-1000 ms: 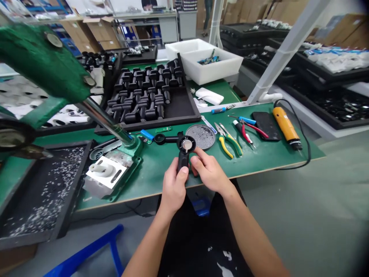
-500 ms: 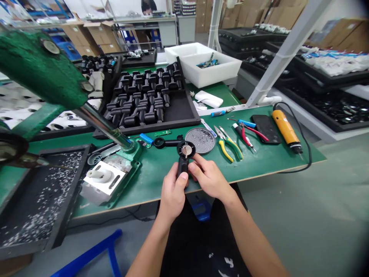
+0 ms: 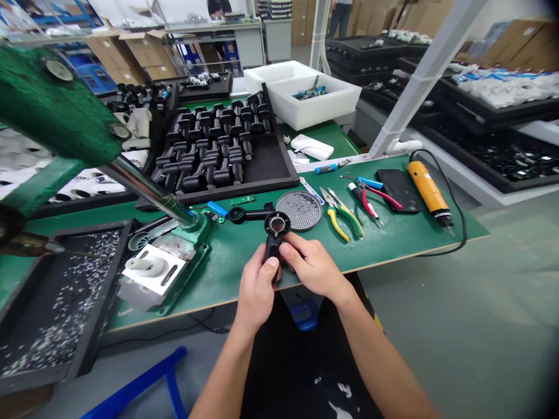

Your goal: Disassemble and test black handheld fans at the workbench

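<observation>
- Far left: a shallow black tray (image 3: 105,297) strewn with silvery-white flecks.
- Left of centre: a green metal bench press (image 3: 52,99) with a chrome column, and at its foot a white moulded plastic part on a steel plate (image 3: 151,267).
- Centre: a black plastic handle with a round, silver-centred head (image 3: 273,238) is held above the near edge of the green worktop (image 3: 227,285). Its long axis runs near to far, with the head at the far end.
- Left hand (image 3: 257,294): closed, fingers wrapped around the handle; it is the nearer hand to the handle.
- Right hand (image 3: 312,270): half curled, fingers pressed against the piece just below the head, from the right.
- Just beyond the hands: a flat black arm with a round end (image 3: 247,214), beside a round perforated grey disc (image 3: 299,210).
- Right: yellow-handled pliers (image 3: 336,224), then a yellow electric screwdriver (image 3: 428,186) with a black cord.
</observation>
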`<state>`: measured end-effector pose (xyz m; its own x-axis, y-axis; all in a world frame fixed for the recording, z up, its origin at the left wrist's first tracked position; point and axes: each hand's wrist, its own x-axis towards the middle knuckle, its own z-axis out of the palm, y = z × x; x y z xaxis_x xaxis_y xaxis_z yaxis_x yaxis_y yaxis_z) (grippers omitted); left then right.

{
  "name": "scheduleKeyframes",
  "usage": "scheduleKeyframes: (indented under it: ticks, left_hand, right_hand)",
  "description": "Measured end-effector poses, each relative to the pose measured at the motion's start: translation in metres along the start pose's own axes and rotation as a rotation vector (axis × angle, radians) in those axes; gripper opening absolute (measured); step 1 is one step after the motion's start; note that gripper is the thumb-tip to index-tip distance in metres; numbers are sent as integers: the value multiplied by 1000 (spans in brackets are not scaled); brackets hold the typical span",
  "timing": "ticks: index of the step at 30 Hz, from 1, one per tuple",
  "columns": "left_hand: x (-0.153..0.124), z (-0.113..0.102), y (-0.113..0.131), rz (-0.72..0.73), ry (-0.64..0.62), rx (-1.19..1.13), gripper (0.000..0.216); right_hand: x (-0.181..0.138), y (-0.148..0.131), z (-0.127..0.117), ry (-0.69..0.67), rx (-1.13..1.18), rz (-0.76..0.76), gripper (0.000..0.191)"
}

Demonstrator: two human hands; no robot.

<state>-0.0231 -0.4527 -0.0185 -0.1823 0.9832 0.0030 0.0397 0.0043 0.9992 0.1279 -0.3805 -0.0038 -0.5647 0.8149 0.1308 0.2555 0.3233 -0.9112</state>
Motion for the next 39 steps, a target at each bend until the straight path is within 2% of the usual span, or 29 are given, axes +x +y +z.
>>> scheduleKeyframes:
  ticks: [22, 28, 30, 33, 36, 39]
  left_hand:
    - [-1, 0, -4, -22, 22, -8, 34]
    - [-2, 0, -2, -15, 11, 9, 34]
    - [-2, 0, -1, -19, -4, 23, 33]
    - [-1, -1, 2, -17, -63, 91, 34]
    - [0, -2, 6, 8, -155, 205, 37]
    - [3, -3, 8, 20, -217, 283, 38]
  right_hand:
    - [0, 0, 0, 3, -11, -4, 33]
    - [-1, 2, 0, -5, 110, 31, 32]
    - [0, 7, 1, 33, 235, 29, 38]
    - [1, 14, 0, 132, 403, -12, 58]
    - [1, 15, -2, 159, 439, -20, 70]
    - [-2, 11, -4, 154, 418, 7, 55]
